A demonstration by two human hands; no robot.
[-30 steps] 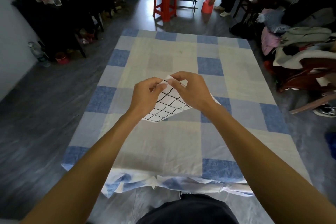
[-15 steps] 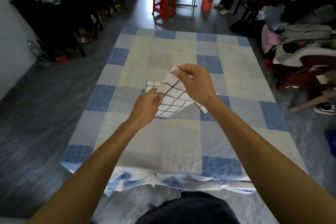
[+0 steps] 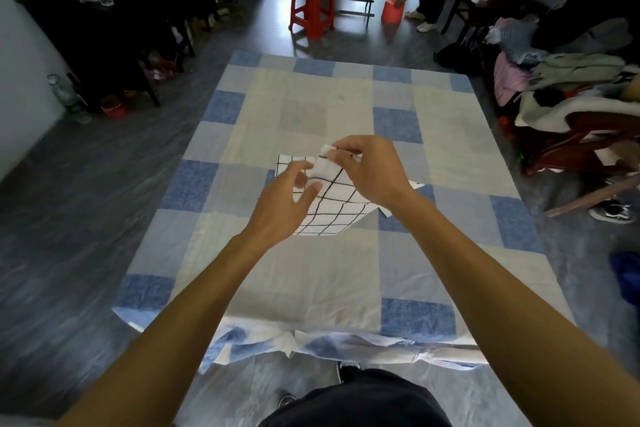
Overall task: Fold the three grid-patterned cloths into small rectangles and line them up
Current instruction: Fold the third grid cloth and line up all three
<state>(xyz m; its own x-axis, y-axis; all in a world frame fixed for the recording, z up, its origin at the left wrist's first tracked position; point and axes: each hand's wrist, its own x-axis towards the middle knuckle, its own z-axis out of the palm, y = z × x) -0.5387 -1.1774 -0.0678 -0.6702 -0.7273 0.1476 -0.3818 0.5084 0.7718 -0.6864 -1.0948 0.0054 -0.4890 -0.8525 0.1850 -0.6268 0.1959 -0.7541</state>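
**A:** Head view: pinches a raised corner of the white fabric cloth with thin black grid lines [image 3: 336, 208] between thumb and fingertips of the right hand [image 3: 370, 173]. Leaves the left hand [image 3: 280, 208] slack, fingers spread, gripping nothing.

**B:** Touching the cloth with that left hand?

**A:** Cannot tell; too blurred at the fingertips.

**B:** Likely trouble from here?

**A:** Judging by the one-corner hold: may sag and twist, so could meet its opposite edge crooked and give a skewed rectangle. May also slide out of the pinch if tugged sideways. Might drag the flat-lying part across the blue-and-cream checked tabletop [image 3: 311, 270] and spoil any layer already made.

**B:** Cause, in short?

**A:** Too little support: one pinch, nothing under the hanging panel.

**B:** Position relative to the hands?

**A:** Hangs from the right hand's pinch, drooping down and toward the body, directly behind the left hand's fingers. Lies partly flat on the tabletop just beyond the left fingertips, near the middle. Pokes out past the right wrist as a small corner. Cannot tell whether that flat part belongs to the same cloth or to a second one.
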